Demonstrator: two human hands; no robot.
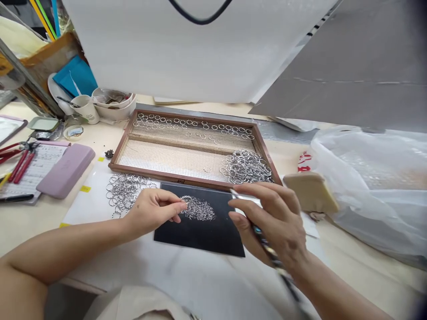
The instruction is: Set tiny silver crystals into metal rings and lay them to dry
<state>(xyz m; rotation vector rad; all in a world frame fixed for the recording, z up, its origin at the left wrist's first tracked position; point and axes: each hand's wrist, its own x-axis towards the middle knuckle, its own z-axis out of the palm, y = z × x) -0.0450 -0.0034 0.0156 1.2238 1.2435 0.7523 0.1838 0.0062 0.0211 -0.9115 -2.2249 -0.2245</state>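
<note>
My left hand (pixel 155 206) is closed in a pinch, with a small silver ring (pixel 186 201) at its fingertips. Below those fingertips, a pile of tiny silver pieces (pixel 202 211) lies on a black mat (pixel 200 240). To the right, over the mat's edge, my right hand (pixel 275 218) grips a slim pen-like tool (pixel 267 249) with a patterned barrel; its pointed tip stands apart from the ring. Loose silver rings (pixel 122 193) lie left of the mat. Behind it, a wooden-framed mesh tray (pixel 196 178) holds rows of rings and a heap of rings (pixel 248 166).
A purple case (pixel 68 171), red-handled pliers (pixel 23 164) and a paper cup (pixel 86 109) stand left. A tan sponge-like block (pixel 310 193) and a clear plastic bag (pixel 376 178) are on the right. A white panel (pixel 187 58) hangs low above the tray.
</note>
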